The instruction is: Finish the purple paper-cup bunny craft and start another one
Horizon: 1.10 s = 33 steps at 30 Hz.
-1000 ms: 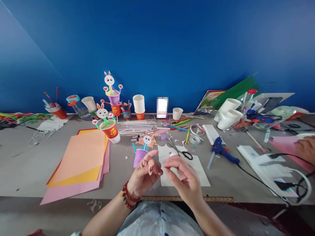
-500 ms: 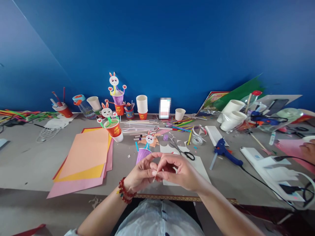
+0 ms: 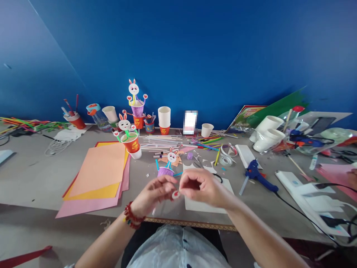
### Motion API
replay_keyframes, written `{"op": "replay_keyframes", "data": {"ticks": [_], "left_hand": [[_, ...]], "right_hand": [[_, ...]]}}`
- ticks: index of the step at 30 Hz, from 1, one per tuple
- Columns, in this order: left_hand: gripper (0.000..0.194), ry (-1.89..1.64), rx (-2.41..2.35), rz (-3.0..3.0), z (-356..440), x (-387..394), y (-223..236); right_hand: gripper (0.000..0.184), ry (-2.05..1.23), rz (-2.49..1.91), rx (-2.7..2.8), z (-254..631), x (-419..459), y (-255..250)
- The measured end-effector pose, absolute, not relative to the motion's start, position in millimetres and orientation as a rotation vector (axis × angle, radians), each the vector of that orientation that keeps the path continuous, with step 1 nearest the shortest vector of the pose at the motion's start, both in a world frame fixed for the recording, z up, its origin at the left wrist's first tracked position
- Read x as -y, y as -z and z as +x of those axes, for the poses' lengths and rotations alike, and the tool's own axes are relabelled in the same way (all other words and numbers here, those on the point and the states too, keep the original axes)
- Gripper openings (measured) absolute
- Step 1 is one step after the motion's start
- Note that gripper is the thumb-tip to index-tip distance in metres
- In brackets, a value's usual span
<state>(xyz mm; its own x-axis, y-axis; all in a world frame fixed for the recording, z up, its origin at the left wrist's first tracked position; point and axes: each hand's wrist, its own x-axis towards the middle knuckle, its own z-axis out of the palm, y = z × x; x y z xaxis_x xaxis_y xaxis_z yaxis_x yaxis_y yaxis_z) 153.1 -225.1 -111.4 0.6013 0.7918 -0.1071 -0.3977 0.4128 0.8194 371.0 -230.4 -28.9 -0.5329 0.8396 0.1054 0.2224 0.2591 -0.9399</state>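
Above the table's front edge, my right hand point(image 3: 208, 188) pinches a small white paper disc with a red heart point(image 3: 175, 194) at its edge, between thumb and fingertips. My left hand point(image 3: 154, 193), wearing red bead bracelets, is close beside the disc with loosely bent fingers apart. Just behind my hands stands a purple-coloured paper cup point(image 3: 165, 172) with a white rabbit head point(image 3: 172, 158) and blue straw arms. Under my right hand lies a white sheet of paper point(image 3: 206, 205), and a pair of scissors point(image 3: 218, 177) is partly hidden behind that hand.
Coloured paper sheets point(image 3: 96, 175) lie left, near a finished-looking rabbit cup point(image 3: 130, 143). A blue glue gun point(image 3: 258, 175) and a white power strip point(image 3: 304, 201) with cables are right. Straws point(image 3: 160, 143), tape point(image 3: 225, 160) and paper cups point(image 3: 164, 117) line the back. Another person's hand point(image 3: 353, 175) shows far right.
My hands came together at the disc, then drew slightly apart. The disc, earlier at my left fingers, is now at my right fingertips. The view has shifted a little.
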Motion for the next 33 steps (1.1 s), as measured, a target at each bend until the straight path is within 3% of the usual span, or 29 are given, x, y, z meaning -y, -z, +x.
{"op": "replay_keyframes", "data": {"ticks": [2, 5, 13, 19, 33], "left_hand": [[0.020, -1.030, -0.842, 1.027, 137, 209, 116], [0.028, -1.229, -1.233, 1.209, 121, 183, 130], [0.066, -1.200, -1.265, 1.249, 139, 164, 161], [0.040, -1.271, -1.213, 1.161, 139, 161, 167], [0.027, -1.436, -1.220, 1.152, 129, 150, 155]], "right_hand": [[0.010, -1.220, -1.025, 1.920, 381, 208, 24], [0.010, -1.176, -1.157, 2.057, 388, 166, 18], [0.008, -1.140, -1.216, 2.490, 355, 86, 33], [0.008, -1.213, -1.064, 2.663, 330, 51, 50], [0.009, -1.233, -0.678, 3.074, 268, 2, 56]]}}
